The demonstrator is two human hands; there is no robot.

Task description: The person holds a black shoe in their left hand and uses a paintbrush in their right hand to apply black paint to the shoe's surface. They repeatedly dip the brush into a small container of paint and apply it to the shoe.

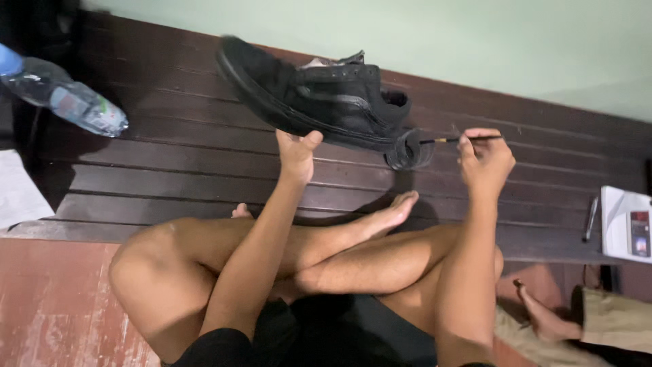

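My left hand [297,153] holds a black lace-up shoe [319,95] from below, raised above the dark wooden slatted bench [170,170]. The shoe's heel part hangs loose at the right end, curled and partly detached [409,149]. My right hand [483,160] pinches a thin brush [456,140] whose tip points left at that loose heel piece. My crossed bare legs fill the view below both hands.
A clear plastic water bottle [68,98] lies at the upper left. A white sheet [17,190] rests at the left edge. At the right sit a white notebook [625,224] and a pen [591,219]. Another person's bare foot [540,316] shows at lower right.
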